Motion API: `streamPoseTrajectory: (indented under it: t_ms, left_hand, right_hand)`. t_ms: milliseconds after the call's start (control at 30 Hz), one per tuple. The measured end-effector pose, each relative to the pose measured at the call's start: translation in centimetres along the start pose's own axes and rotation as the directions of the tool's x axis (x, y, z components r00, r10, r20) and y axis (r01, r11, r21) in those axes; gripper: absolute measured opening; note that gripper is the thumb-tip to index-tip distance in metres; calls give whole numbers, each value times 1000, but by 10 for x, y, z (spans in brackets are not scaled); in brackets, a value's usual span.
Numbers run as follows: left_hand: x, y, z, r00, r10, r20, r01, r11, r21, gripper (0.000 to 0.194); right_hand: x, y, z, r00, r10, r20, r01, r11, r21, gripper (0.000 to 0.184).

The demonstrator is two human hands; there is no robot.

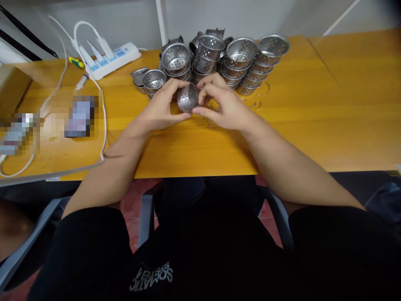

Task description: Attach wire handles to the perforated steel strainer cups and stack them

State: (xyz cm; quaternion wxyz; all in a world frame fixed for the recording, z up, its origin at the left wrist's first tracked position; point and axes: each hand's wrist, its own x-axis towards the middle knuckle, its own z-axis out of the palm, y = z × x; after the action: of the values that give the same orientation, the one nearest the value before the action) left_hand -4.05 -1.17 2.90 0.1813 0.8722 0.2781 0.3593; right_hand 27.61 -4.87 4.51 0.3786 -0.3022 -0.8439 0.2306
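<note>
A small perforated metal cup [187,98] is tilted on its side above the table, its rim toward the right. My left hand [163,103] grips it from the left, thumb below and fingers on top. At the cup's right edge, my right hand [224,100] has its thumb and fingers pinched close together; what lies between them is too small to tell. Thin curved wires [257,104] lie on the table just right of that hand. Behind both hands stand stacks of similar perforated cups [240,53], some nested, others heaped loosely.
On the left, a white power strip [114,60] with plugged-in cables lies near a green-and-yellow tool [77,62]. A phone-like object [80,117] is blurred out. A white cable [105,125] runs down past my left forearm. The wooden table [328,104] meets a wall behind.
</note>
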Motion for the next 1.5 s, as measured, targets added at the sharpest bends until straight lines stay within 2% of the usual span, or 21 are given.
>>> streamPoseTrajectory:
  t_ms: [233,367,433,600,767,900,1000,1100,1167,1233,1267,1300,1333,1367,1400,1467,1500]
  left_hand:
    - [-4,3,1,1000,16,10,-16,1000,-1,103]
    - [-2,0,2,998,27,65,-30,998,50,119]
    - [0,-1,1,996,34,79,-39,997,61,116]
    - [2,11,-9,999,-5,32,2,997,73,104]
    - [2,26,-18,999,-51,16,49,995,84,102]
    - [1,30,-22,998,-63,15,63,997,44,104]
    - [0,30,-26,996,-88,27,87,995,47,104]
    - [-1,34,-30,999,-46,-9,47,995,85,109]
    - [0,36,-33,996,-2,-88,14,991,133,102]
    - [3,31,-37,970,60,-235,-10,978,209,85]
    - [5,23,-38,939,107,-327,-23,968,250,78]
    - [8,13,-39,888,173,-426,-49,957,287,78]
    - [11,-1,-40,813,257,-523,-94,944,317,79]
    - [13,-18,-40,779,277,-563,-95,939,332,86]
    - [14,-36,-40,717,310,-625,-98,932,350,94]
    - [12,-69,-42,630,302,-716,-87,943,321,94]
    - [8,-82,-43,663,235,-711,-28,957,290,99]
  right_hand:
    - [1,5,4,1000,17,-12,-17,1000,4,50]
    - [2,7,5,999,2,-34,0,997,75,51]
    - [3,10,6,998,12,-54,-6,993,119,51]
    - [6,9,12,993,-12,-121,41,971,237,56]
    - [7,-1,19,984,41,-171,7,964,267,66]
    - [6,-7,18,988,76,-132,-48,978,205,67]
    - [5,-7,12,994,46,-95,-26,979,200,65]
    - [4,-5,5,996,-15,-87,37,965,261,70]
    - [4,-3,0,992,-9,-128,41,968,249,75]
    - [4,-2,-6,984,34,-177,-3,985,172,76]
    - [3,-1,-9,983,59,-172,-39,992,117,74]
    - [3,0,-12,987,80,-138,-73,996,58,69]
    - [2,1,-15,992,94,-79,-94,996,3,64]
    - [1,3,-16,995,99,-4,-99,994,-42,59]
    - [0,6,-17,992,98,73,-93,993,-76,54]
    - [-1,14,-15,978,95,183,-73,990,-120,45]
    - [-2,18,-13,972,97,214,-69,988,-136,40]
